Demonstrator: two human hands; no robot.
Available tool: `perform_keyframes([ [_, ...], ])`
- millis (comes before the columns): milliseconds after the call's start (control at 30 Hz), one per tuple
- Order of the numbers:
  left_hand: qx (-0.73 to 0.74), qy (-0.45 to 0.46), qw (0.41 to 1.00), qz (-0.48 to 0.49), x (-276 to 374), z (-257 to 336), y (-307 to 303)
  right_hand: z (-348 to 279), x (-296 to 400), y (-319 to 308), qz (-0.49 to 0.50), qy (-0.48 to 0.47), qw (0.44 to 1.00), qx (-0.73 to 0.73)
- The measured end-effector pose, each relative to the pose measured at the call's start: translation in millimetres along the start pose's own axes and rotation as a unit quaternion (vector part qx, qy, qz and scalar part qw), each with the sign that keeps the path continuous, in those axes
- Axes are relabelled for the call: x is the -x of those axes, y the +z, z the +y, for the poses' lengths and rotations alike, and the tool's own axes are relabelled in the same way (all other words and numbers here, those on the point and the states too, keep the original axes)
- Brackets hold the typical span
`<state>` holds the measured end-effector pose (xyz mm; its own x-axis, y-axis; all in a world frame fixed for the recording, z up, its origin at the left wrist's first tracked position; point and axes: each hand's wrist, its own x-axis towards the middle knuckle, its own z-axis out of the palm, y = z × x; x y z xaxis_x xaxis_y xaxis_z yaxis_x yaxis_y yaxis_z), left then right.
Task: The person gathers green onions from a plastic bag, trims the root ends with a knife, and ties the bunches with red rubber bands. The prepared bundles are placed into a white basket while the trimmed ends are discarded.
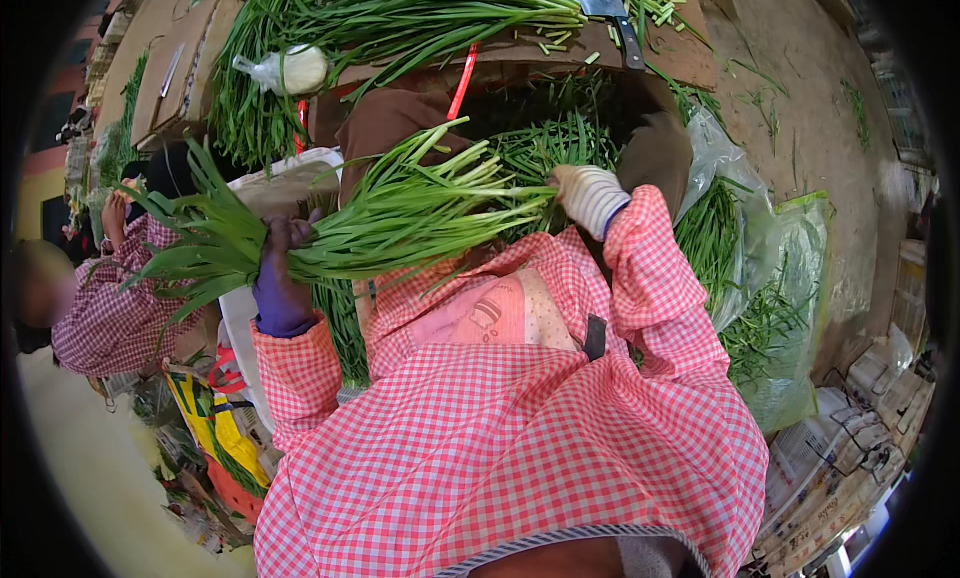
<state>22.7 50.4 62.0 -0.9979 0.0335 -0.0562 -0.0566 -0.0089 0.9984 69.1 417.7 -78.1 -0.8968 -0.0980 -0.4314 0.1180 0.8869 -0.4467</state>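
Note:
A bundle of long green garlic chives (405, 210) lies across the front of my body, leafy tips to the left and pale stem ends to the right. My left hand (283, 240), with a purple cuff at the wrist, is closed round the leafy part. At the stem ends, my right hand (589, 195), in a striped knit glove, pinches a few stems that stick out beyond the others. A larger pile of chives (450, 4) rests on the board ahead, with a cleaver (600, 0) at its cut ends.
Cut stem pieces lie on the cardboard-covered board (675, 60). A white tub (240, 308) stands at left, near a cardboard box (195, 67) and a knotted plastic bag (300, 69). Plastic sacks with greens (712, 240) are at right. A co-worker in a checked top (112, 315) sits at far left.

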Motion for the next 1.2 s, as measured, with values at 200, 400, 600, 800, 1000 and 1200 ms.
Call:
perform_keyframes([
  [200,0.077,-0.25,0.965,-0.031,39,-27,-59,21,16,-14,0.136,0.06,0.954,-0.262],
  [400,0.221,-0.194,0.955,-0.033,52,-4,-10,-63,-27,1,0.142,-0.026,0.918,-0.37],
  [600,0.152,-0.054,0.986,-0.04,4,-32,-22,-30,-25,-30,0.297,0.003,0.914,-0.276],
  [800,0.296,-0.161,0.94,0.044,-1,-41,-38,65,11,-33,0.25,0.122,0.96,0.011],
  [1000,0.309,-0.177,0.933,0.047,-8,-57,-43,27,13,-40,0.209,0.042,0.939,-0.27],
  [1200,0.329,-0.163,0.93,0.028,-4,-51,-32,-34,-14,-33,0.161,0.021,0.908,-0.386],
])
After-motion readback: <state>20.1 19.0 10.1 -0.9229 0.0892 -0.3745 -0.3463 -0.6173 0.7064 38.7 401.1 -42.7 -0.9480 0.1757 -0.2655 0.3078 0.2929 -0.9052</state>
